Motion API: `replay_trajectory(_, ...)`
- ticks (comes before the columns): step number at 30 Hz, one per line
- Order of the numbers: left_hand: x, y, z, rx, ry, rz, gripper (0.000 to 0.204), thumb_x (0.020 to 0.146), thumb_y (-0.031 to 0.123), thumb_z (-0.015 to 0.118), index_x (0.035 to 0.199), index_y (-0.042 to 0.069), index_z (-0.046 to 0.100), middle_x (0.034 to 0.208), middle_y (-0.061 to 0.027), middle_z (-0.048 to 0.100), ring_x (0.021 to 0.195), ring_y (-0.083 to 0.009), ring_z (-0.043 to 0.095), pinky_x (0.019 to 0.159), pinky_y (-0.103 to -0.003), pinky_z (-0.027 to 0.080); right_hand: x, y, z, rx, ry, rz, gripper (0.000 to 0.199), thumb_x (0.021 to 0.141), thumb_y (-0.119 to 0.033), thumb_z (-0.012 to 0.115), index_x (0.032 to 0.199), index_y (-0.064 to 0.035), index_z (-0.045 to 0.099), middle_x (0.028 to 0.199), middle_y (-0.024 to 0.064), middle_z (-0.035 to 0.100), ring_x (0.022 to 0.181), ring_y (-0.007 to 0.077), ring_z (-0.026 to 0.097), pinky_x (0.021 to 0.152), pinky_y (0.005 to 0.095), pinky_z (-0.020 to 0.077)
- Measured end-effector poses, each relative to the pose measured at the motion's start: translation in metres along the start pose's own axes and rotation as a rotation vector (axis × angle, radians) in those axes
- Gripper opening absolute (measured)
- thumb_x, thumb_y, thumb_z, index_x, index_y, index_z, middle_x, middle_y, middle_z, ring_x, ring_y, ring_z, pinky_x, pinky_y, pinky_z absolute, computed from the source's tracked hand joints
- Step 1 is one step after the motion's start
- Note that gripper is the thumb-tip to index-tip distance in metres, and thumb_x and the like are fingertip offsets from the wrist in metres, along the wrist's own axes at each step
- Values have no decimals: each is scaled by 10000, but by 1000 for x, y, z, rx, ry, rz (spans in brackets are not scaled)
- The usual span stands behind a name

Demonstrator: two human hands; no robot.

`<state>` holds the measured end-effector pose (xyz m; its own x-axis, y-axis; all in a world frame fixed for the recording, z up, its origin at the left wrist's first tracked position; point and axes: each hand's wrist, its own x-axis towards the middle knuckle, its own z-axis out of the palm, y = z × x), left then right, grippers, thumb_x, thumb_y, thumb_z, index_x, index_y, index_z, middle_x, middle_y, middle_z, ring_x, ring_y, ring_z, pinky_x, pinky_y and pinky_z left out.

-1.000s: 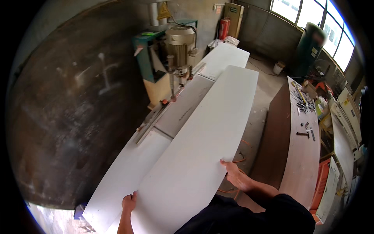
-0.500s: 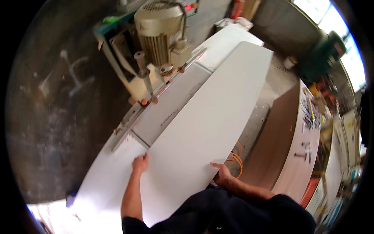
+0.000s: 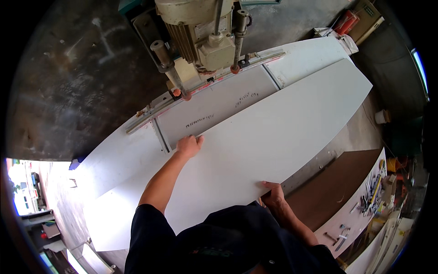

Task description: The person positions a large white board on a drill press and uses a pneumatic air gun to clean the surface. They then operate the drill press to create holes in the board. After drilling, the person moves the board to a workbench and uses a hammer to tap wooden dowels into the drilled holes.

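Observation:
A long white panel (image 3: 283,132) lies slantwise over a white worktable (image 3: 109,160). My left hand (image 3: 189,146) grips the panel's far edge, fingers curled at the rim beside the end of a dark metal strip (image 3: 160,136) set in the table. On the near edge, close to my body, my right hand (image 3: 274,196) holds the panel with the thumb on top and the other fingers hidden underneath. Beyond the panel, a grey table insert (image 3: 205,112) with handwritten marks shows. Above it stands a machine with a large beige motor (image 3: 196,39) and upright metal rods ending in red tips.
A metal fence rail (image 3: 155,112) runs along the table's back, under the machine. At right, a brown-sided bench (image 3: 337,182) carries a hammer (image 3: 329,236) and several other hand tools. A white bucket (image 3: 382,117) stands on the floor; a red object (image 3: 347,22) is at the far right corner.
The view has turned, so the table and panel now lie more crosswise. My left hand now sits farther right along the panel's edge, past the metal strip's end. My right hand keeps hold.

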<state>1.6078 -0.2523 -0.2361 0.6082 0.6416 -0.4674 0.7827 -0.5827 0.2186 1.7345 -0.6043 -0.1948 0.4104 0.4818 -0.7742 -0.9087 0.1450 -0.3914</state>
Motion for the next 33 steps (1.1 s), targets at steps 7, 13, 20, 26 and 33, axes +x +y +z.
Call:
replay_trajectory(7,-2,10,-6,-27,364,-97,533,870,490,560,1062,-3,629,956,-221,679,933,-365,656,811,-460,519,31,-67,-15,-97,-155,-23,340,748,-23,537,1087,-9,540,1052,76,559,1014,229,526,936,374,424)
replay_trajectory(13,-137,-168,10,-407,497,-646,612,805,474,691,1216,30,598,1111,-194,652,1032,-333,622,887,-437,491,65,-108,-49,-682,-302,-355,358,763,-34,563,1120,-33,535,1087,81,548,1016,251,536,910,386,448)
replay_trajectory(20,-505,-357,161,-469,704,-1812,376,822,375,653,1002,45,678,1003,-136,694,931,-256,639,700,-446,529,93,-182,-16,-202,89,-250,415,747,-36,631,1147,-72,527,1087,86,573,1013,283,549,896,432,474)
replay_trajectory(26,-424,-323,166,-2154,1209,-513,515,928,375,493,1289,8,495,1251,-156,562,1080,-314,557,874,-450,463,153,-257,-57,-222,116,-293,307,786,-191,636,1072,-93,579,1072,95,592,1001,299,556,901,466,462)
replay_trajectory(33,-344,-254,177,-1961,1140,-1056,340,953,261,481,1185,18,537,1162,-70,597,1062,-238,564,952,-409,454,219,-350,-81,-238,289,-356,301,858,-219,599,1103,-43,602,1098,97,592,1029,285,551,884,428,484)
